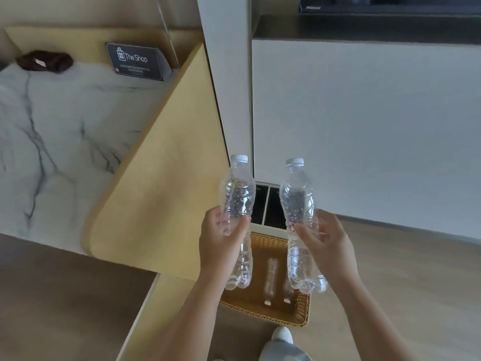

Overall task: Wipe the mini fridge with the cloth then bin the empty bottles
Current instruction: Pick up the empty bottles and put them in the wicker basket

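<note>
Upper left of the frame: dark cloth [44,61] bunched on the marble counter [65,142], set aside — wiping judged finished. Right of it, a dark sign [135,61] reading "The Shop"; smaller print below too small to read. Lower centre: left hand [221,238] wrapped round a clear capped bottle [238,194], right hand [325,241] gripping a second bottle [299,201], both upright, held just above the wicker bin [302,311] with two more bottles lying inside. Binning step in hand — next likely calls for lowering over the basket and loosening both grips. Bottles unlabelled. Top right, writing on a dark appliance illegible
</note>
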A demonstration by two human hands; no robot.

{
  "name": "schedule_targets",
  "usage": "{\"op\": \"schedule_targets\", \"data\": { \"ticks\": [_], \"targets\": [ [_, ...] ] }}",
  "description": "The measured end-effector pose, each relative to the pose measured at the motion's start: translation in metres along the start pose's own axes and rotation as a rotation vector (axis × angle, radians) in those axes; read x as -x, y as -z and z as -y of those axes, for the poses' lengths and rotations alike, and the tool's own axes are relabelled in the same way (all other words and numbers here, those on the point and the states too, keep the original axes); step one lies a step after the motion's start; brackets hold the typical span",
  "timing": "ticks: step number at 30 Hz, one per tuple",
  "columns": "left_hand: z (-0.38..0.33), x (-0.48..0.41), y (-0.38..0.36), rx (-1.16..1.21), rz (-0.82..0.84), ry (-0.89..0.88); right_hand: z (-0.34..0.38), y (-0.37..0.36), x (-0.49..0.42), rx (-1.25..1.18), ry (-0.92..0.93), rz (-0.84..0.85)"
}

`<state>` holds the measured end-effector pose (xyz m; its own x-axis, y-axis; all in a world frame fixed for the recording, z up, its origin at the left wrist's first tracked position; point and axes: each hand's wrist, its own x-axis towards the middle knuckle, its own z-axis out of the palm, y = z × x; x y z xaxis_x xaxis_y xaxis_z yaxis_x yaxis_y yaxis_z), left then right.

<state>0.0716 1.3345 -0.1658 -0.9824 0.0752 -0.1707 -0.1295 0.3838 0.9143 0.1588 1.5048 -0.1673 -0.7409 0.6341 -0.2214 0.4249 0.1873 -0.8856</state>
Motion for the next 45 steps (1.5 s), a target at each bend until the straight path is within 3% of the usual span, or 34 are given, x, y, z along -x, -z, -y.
{"op": "schedule_targets", "data": {
  "ticks": [7, 19, 27, 45],
  "targets": [
    [0.100, -0.050, -0.033, -0.081, -0.007, 0.144, -0.074, -0.058, -0.057, 0.010, -0.098, 0.040],
    [0.317, -0.111, -0.110, -0.226, 0.121, 0.310, -0.294, -0.186, -0.089, -0.005, -0.442, 0.158],
    [0.449, -0.116, -0.147, -0.494, 0.265, 0.246, -0.416, -0.251, -0.098, -0.074, -0.626, 0.102],
    [0.626, -0.145, -0.208, -0.631, 0.339, 0.192, -0.590, -0.329, -0.135, -0.020, -0.622, 0.197]
  ]
}}
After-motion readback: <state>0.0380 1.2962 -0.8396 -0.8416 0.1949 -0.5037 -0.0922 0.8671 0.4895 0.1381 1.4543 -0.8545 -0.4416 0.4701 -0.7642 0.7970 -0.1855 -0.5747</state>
